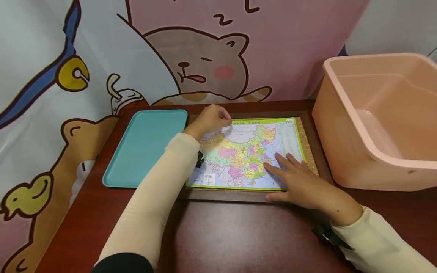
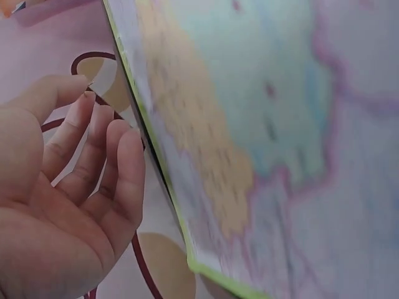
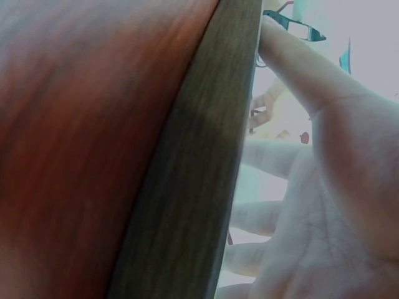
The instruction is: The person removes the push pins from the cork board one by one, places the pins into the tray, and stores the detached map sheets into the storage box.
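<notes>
In the head view a colourful map with a green border lies on a cork board with a dark wooden frame. My left hand is over the map's upper left part. Its thumb and forefinger pinch a tiny pin-like thing, mostly hidden by the fingertips; the other fingers bend loosely. My right hand rests with spread fingers on the map's lower right part, its thumb at the frame's near edge.
A teal tray lies left of the board, partly behind my left sleeve. To the right stands a large peach-coloured plastic bin. The dark red table meets a cartoon-printed cloth at the back.
</notes>
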Demonstrator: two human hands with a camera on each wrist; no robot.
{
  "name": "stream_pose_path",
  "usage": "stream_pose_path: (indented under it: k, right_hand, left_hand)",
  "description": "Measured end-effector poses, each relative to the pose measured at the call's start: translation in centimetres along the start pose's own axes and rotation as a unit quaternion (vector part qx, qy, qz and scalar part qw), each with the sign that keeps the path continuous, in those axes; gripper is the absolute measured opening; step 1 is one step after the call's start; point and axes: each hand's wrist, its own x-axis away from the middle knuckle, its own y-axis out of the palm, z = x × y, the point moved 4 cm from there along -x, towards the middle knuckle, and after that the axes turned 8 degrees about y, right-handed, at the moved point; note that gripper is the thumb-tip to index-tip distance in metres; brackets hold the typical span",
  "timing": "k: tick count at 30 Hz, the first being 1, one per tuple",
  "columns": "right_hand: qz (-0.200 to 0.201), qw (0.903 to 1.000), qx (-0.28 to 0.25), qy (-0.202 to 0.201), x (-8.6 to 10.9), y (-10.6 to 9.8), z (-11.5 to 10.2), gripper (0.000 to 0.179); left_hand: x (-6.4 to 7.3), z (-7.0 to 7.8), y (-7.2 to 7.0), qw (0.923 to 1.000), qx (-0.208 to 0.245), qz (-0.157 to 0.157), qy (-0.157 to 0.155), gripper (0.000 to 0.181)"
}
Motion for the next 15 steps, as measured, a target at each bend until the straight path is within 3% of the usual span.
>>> stream_pose_path:
  k: [7,15]
  right_hand:
    - [0.001,1.0,-0.002,-0.002,0.0,0.1,0.1,0.089]
    - [0.004,1.0,-0.006,-0.005,0.0,0.0,0.1,0.088]
  left_hand:
    - [1.3,-0.6,-1.3,0.9999,-0.007,0.015,-0.004,0.011]
    - [2.6,-1.7,-2.7,0.999,-0.015,0.028,-0.03,0.01]
